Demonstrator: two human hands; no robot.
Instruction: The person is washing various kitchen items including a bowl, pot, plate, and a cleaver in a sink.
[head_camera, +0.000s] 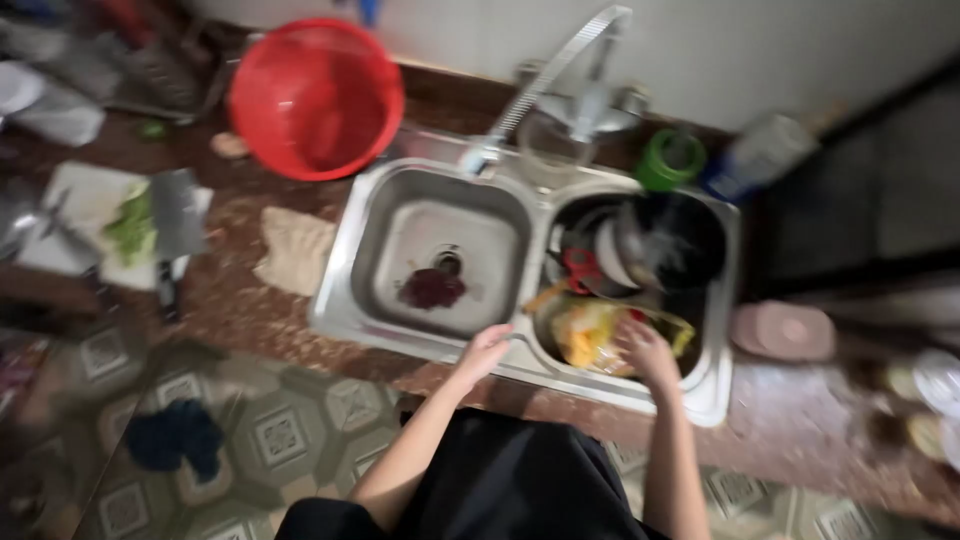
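A double stainless-steel sink is seen from above, set into a speckled brown countertop. The view is blurred throughout, so fine detail is limited.

The left hand is placed on the front rim of the sink, at the divider between the two basins. Its fingers are curled over the rim edge; nothing is held in it.

The right hand is lowered into the right basin, just beside a yellow plastic bag that lies at the front of that basin. The fingers appear bent downward at the bag's edge, but whether the bag is gripped or merely touched cannot be told — the blur hides the fingertips.

Behind the bag, the right basin is crowded: a dark pot, a pale bowl-like dish and a small red item are stacked together.

The left basin holds only a dark reddish-purple clump lying just beside the drain. A chrome tap is swung over this basin.

On the counter are noted a red plastic basin behind the sink, a beige cloth just left of it, and a white cutting board bearing green vegetables and a cleaver. A green cup stands behind the right basin, and a pink lidded container lies to its right.
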